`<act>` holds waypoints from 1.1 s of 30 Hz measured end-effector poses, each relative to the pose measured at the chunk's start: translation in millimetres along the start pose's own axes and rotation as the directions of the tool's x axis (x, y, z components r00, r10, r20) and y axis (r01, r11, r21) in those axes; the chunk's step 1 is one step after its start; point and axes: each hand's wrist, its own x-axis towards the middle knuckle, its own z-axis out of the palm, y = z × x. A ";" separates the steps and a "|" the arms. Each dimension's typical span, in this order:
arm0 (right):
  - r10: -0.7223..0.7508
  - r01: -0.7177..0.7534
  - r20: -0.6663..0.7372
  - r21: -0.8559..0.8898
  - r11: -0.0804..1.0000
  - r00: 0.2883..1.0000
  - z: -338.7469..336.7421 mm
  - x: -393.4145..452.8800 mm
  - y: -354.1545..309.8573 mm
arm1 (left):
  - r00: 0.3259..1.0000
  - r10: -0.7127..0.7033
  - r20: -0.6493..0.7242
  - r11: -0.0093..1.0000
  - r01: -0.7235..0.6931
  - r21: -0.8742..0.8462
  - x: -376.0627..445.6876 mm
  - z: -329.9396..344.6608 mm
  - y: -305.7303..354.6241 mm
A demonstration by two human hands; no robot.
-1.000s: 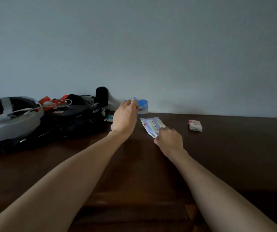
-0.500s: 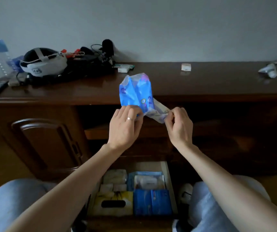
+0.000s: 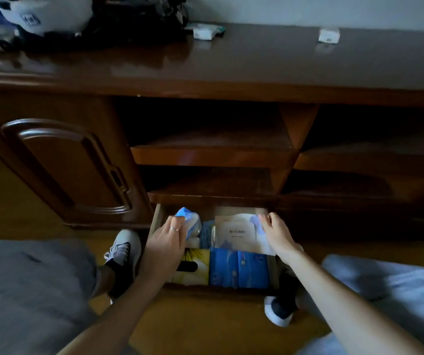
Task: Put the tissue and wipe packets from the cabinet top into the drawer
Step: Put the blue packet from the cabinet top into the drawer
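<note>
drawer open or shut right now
Open: the drawer is pulled out below the shelves, its packets showing, with both the left hand and right hand inside.

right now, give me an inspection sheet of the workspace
surface: dark glossy cabinet top, mostly bare at centre and right
job's things: blue packet and pale flat packet both down in the open drawer, beside a yellow tissue box and blue pack
clutter: white headset, two small white items on top
hands: left hand on the blue packet; right hand on the pale packet
cables: dark tangle, blurred
surroundings: wooden floor, grey wall
</note>
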 end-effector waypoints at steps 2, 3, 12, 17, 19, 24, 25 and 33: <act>0.092 -0.092 -0.008 0.036 0.995 0.996 16.0 17.2 17.3 | 0.999 -0.038 0.019 0.999 0.038 0.014 -12.8 10.7 -10.4; 0.127 -0.127 -0.004 0.042 0.991 0.992 24.7 26.0 24.7 | 0.998 -0.062 0.030 0.998 0.062 0.008 -18.6 14.5 -14.0; -0.019 -0.022 -0.115 -0.345 0.938 0.993 81.0 97.2 44.5 | 0.966 -0.244 0.082 0.969 0.247 -0.023 -27.4 18.7 -30.8; -0.313 0.287 0.128 -0.790 0.541 0.941 91.4 107.5 57.5 | 0.974 -0.213 0.070 0.977 0.213 0.009 -28.6 20.2 -33.7; -0.266 0.342 0.227 -0.754 0.561 0.937 98.8 110.5 55.2 | 0.992 -0.103 0.066 0.993 0.100 0.057 -28.7 21.2 -33.7; -0.076 0.358 0.413 -0.665 0.655 0.907 126.7 117.1 49.5 | 0.995 -0.005 0.101 0.995 -0.005 0.096 -30.2 22.7 -31.5; -0.038 0.362 0.436 -0.692 0.625 0.899 129.7 118.2 52.5 | 0.993 -0.012 0.114 0.995 0.000 0.097 -31.1 22.3 -30.9; -0.120 0.414 0.407 -0.784 0.462 0.906 130.1 123.1 55.6 | 0.991 -0.028 0.130 0.997 0.018 0.072 -35.0 15.4 -29.5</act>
